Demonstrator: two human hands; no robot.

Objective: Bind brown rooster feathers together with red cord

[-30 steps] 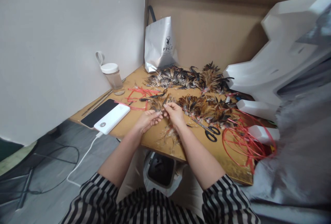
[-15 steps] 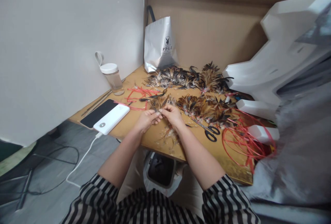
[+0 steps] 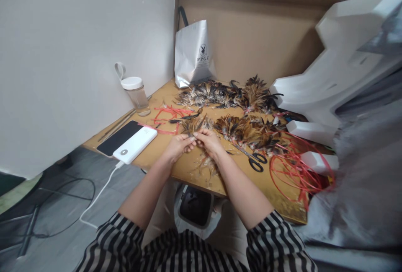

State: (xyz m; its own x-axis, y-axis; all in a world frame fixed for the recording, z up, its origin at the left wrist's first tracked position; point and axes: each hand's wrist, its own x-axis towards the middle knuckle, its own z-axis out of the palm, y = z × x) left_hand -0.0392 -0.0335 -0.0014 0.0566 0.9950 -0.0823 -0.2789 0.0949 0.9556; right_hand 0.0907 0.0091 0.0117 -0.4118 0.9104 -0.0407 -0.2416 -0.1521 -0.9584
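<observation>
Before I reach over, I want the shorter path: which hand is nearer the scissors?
Right. The right hand is left of the scissors; the left hand is farther left, on the right hand's far side.

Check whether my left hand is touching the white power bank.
Apart. The head view shows a strip of tabletop between the left hand and the white power bank.

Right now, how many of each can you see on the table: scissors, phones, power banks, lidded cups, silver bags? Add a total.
Scissors: 1 pair
Phone: 1
Power bank: 1
Lidded cup: 1
Silver bag: 1
Total: 5
</observation>
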